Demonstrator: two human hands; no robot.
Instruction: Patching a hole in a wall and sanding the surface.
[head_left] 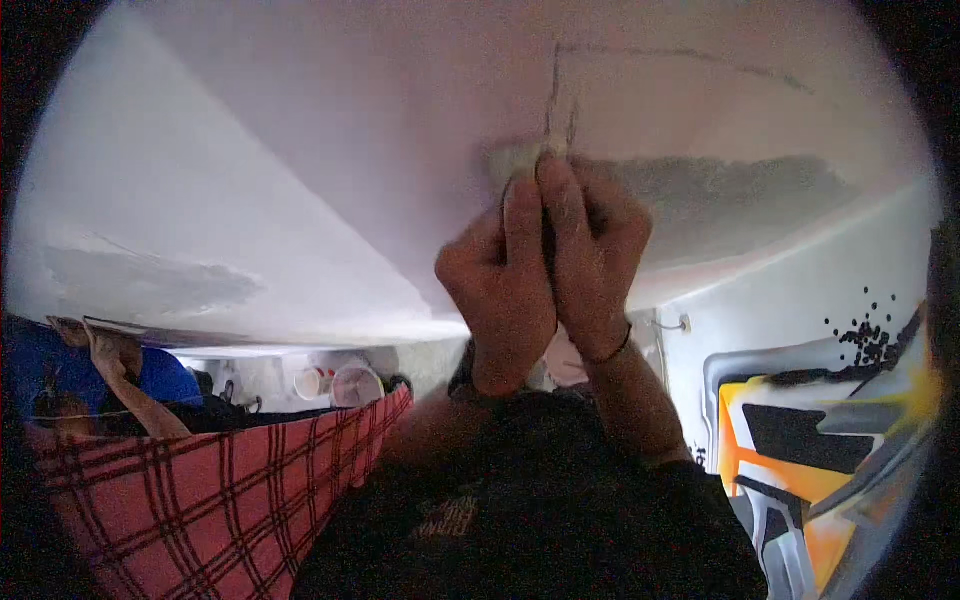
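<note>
My left hand (497, 262) and my right hand (598, 245) are raised side by side in front of the pale wall (400, 130). Both are closed, thumbs pressed against bent fingers and nearly touching each other. Around the fingertips shows a small pale yellowish patch (522, 160); whether it is a thing in my fingers or part of the wall, I cannot make out. Dark drawn lines (553, 90) run up the wall from just above my fingertips and bend to the right. Behind the right hand lies a grey smeared patch (740, 185).
At left, another person in blue (170, 375) holds a long flat tool (115, 325) against the wall, below another grey patch (150, 280). Red plaid cloth (230, 480) hangs at lower left, with buckets (357, 386) beyond it. A painted mural (810, 450) covers the right wall.
</note>
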